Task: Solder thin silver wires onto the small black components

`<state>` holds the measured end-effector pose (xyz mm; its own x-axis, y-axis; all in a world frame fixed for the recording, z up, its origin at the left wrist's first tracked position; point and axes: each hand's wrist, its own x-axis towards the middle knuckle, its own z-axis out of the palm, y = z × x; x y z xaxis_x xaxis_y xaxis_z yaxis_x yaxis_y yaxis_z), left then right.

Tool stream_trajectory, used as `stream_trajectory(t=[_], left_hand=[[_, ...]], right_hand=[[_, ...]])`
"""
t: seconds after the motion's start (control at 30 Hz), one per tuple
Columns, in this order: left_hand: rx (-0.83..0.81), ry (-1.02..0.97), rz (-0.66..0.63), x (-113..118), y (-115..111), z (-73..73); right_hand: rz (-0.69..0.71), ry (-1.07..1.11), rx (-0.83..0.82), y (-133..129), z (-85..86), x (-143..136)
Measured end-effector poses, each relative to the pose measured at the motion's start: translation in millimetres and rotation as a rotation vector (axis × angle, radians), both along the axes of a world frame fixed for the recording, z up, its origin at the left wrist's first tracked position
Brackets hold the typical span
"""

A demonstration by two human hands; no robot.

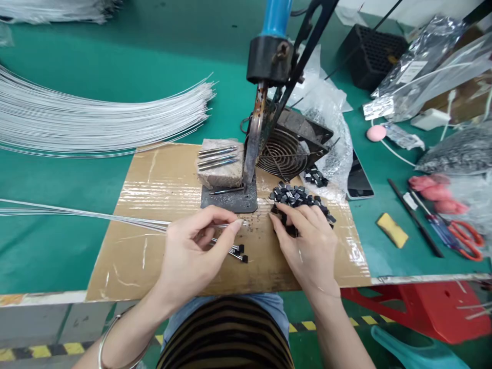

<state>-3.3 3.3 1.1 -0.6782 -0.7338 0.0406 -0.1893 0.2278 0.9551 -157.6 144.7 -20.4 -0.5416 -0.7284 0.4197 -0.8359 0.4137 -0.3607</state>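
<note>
My left hand (203, 241) pinches a thin white cable (221, 225) between thumb and forefinger, its bare-looking tip pointing right. Under that hand lie several more cables (142, 221) that end in small black connectors (240, 253). At the near-left edge of a pile of black connectors (295, 197), my right hand (307, 236) has thumb and forefinger closed around a small dark piece, apparently one connector; the fingers partly hide it. Ahead of both hands, a soldering iron (253, 133) in a stand points down at a small dark plate (230, 202).
A stone-like block (221, 177) carries several metal rods. Behind the iron sits a round-grilled fan (284, 154). A large cable bundle (96, 123) lies at left on the green table. Cardboard (154, 266) lies underneath. At right are a phone (359, 177), yellow sponge (392, 230) and scissors (465, 238).
</note>
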Motion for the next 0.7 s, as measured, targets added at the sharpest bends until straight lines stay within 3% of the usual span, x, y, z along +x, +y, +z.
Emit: stream_trajectory(t=[0.17, 0.37, 0.43, 0.57, 0.7], left_hand=[[-0.004, -0.007, 0.000, -1, 0, 0.7], [-0.031, -0.008, 0.000, -2, -2, 0.8], [-0.044, -0.019, 0.002, -2, -2, 1.0], [-0.038, -0.035, 0.006, -1, -1, 1.0], [-0.025, -0.052, 0.000, 0, -2, 0.1]], right_hand=[[0.010, 0.004, -0.014, -3, -2.6, -1], [0.010, -0.128, -0.168, 1, 3.8, 8], [-0.037, -0.335, -0.242, 2, 8.2, 16], [-0.159, -0.946, -0.417, -1, 14.9, 32], [-0.158, -1.212, -0.489, -7, 18.0, 38]])
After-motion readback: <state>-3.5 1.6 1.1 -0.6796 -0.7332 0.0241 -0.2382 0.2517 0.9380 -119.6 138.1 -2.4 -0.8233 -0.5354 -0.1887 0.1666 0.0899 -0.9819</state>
